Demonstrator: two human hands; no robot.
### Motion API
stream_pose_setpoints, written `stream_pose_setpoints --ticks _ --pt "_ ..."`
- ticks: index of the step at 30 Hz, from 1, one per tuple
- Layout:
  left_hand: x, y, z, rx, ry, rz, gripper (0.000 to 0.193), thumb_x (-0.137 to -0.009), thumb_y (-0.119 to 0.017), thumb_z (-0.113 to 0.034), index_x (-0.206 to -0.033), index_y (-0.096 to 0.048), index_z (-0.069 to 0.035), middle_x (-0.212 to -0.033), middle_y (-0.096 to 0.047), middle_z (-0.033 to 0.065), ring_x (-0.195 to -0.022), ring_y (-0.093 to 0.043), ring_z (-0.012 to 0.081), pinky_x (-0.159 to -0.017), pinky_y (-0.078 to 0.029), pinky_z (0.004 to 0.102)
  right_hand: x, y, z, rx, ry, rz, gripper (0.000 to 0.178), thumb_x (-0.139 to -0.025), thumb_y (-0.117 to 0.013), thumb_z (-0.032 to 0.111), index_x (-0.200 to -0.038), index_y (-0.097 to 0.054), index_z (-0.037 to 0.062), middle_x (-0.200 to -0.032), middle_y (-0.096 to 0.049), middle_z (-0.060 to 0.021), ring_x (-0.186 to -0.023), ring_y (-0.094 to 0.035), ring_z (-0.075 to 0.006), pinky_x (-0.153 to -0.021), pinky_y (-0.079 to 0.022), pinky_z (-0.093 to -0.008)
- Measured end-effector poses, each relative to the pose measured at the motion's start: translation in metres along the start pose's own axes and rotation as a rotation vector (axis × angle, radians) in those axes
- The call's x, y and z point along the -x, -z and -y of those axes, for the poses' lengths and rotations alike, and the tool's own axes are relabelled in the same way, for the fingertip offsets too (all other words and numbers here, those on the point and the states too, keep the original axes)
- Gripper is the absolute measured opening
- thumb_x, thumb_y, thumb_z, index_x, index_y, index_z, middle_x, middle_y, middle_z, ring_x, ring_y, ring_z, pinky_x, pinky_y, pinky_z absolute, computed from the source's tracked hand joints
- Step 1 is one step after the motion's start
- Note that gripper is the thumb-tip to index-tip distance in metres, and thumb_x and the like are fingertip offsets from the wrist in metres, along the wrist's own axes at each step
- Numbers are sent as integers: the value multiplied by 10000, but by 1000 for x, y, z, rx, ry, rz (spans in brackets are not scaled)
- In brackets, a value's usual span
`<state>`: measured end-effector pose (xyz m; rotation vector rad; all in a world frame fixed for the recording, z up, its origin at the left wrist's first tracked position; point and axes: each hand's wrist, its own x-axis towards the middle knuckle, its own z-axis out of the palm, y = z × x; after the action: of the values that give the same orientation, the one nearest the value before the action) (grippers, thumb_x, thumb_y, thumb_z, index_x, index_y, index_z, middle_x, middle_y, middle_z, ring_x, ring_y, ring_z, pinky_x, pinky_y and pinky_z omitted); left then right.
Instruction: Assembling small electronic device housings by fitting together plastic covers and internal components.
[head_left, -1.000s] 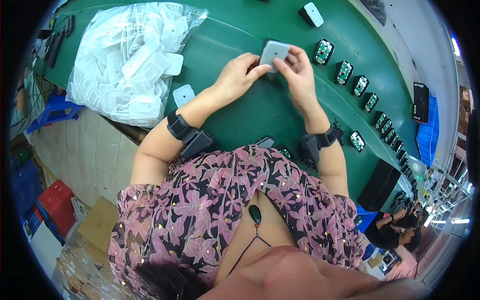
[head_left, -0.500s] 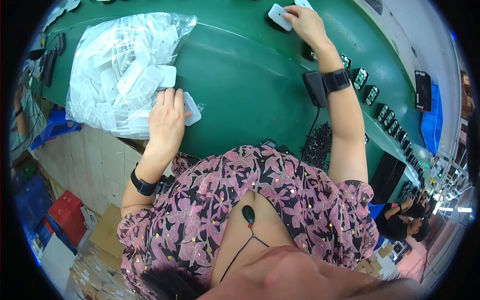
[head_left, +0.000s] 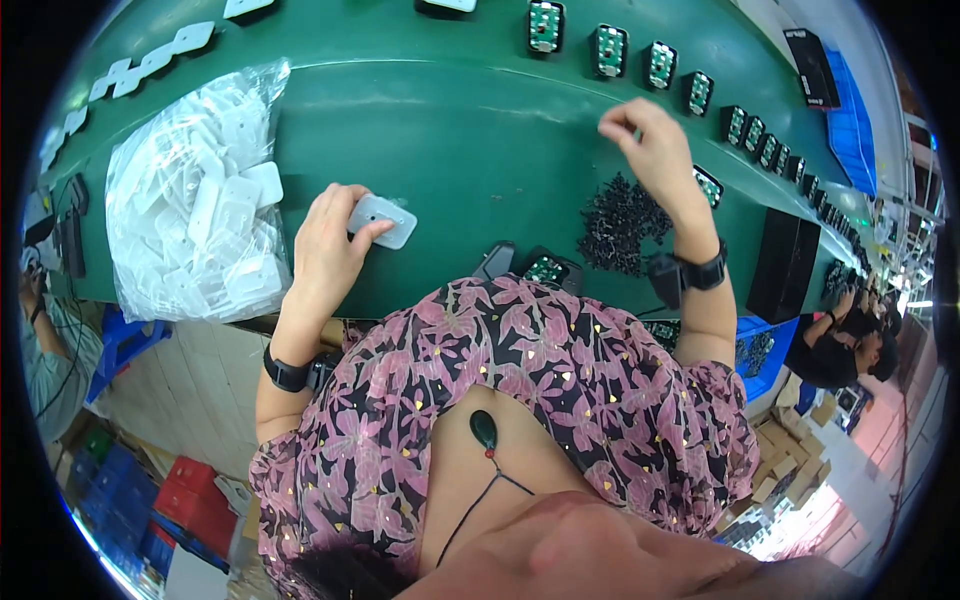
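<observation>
A white plastic cover (head_left: 388, 222), rounded at the corners and with a small dark hole, is held between the thumb and fingers of my left hand (head_left: 330, 238). Just left of that hand lies a clear plastic bag (head_left: 190, 205) full of similar white covers. My right hand (head_left: 660, 155) hovers over the green table with its fingers curled in toward the thumb, and nothing shows in them. Below it is a heap of small black parts (head_left: 622, 228). Beyond it stand black housings (head_left: 609, 50) with green circuit boards inside.
Close to my body lie an open housing with a board (head_left: 545, 268) and a dark grey piece (head_left: 497, 260). A black box (head_left: 783, 262) stands at the right. White covers (head_left: 157, 58) form a row at the far left. A blue tray (head_left: 850, 130) sits at the far right.
My right hand has let go of the white cover at the far side and come back nearer. My left hand has drawn a white cover away from the bag. The view has shifted.
</observation>
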<state>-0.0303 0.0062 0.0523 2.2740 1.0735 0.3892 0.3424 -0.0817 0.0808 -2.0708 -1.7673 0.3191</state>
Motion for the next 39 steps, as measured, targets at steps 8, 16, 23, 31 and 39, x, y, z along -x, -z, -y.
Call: stream_pose_setpoints --ticks 8,16,23,31,39 --pt "-35 -32 -28 282 -26 6 165 -853 -678 -98 -933 -570 -2 -803 -581 144 -662 -582 277 -599 -470 350 69 -17 19 -27 61 173 129 -759 -699 120 -833 -617 55 -887 -550 -78 -894 -538 -278 -779 -469 -382" --pt "-49 -58 -34 459 -135 19 192 -886 -632 -23 -1070 -583 -4 -803 -609 60 -615 -575 105 -551 -461 241 79 -48 30 186 166 131 145 -758 -635 40 -879 -556 21 -890 -519 -113 -880 -533 -284 -743 -518 -344" --pt "-53 -67 -46 451 -151 129 258 -882 -627 -4 -1134 -573 -10 -848 -620 70 -616 -573 103 -550 -466 230 76 -58 29 175 184 53 149 -726 -620 25 -858 -554 7 -868 -525 -122 -873 -540 -281 -744 -513 -355" --pt "-63 -77 -44 508 -130 155 253 -870 -636 -12 -1116 -584 -35 -790 -596 80 -577 -568 132 -532 -460 265 77 -76 25 25 105 -128 227 -728 -593 6 -936 -501 11 -864 -526 -143 -854 -535 -321 -773 -481 -392" --pt "-66 -77 -45 525 -109 170 248 -893 -609 7 -1136 -580 -35 -778 -573 38 -584 -543 81 -533 -447 227 75 -78 26 -269 79 -263 114 -800 -649 57 -898 -600 26 -852 -558 -117 -854 -561 -309 -772 -473 -398"
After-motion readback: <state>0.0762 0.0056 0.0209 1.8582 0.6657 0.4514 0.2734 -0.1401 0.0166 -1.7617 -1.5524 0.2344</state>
